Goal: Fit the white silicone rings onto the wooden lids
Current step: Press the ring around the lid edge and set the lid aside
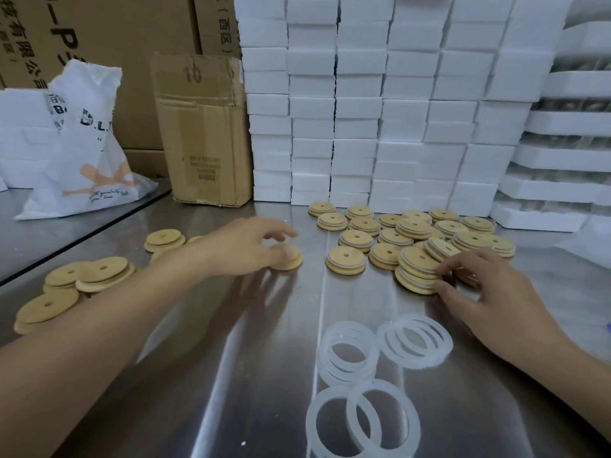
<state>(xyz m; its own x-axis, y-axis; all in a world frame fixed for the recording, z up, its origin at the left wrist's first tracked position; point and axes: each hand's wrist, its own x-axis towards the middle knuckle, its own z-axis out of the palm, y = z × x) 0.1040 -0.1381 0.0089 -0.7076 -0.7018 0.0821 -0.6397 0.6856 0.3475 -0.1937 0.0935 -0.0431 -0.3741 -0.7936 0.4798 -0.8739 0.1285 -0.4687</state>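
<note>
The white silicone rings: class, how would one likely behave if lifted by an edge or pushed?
Probably floppy: the silicone rings are thin, translucent bands, so one lifted by an edge would likely sag. Likely light, being mostly hole. Lying flat on the steel table, they should slide or drag rather than roll.

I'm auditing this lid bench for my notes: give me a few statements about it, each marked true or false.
1. Loose silicone rings lie on the table nearest the camera. True.
2. The lids by the right hand carry no rings. False: these ringed lids show white bands.
3. The left hand grips a lone lid. True.
4. The cardboard box stands right of the foam blocks. False: it stands left of them.
</note>
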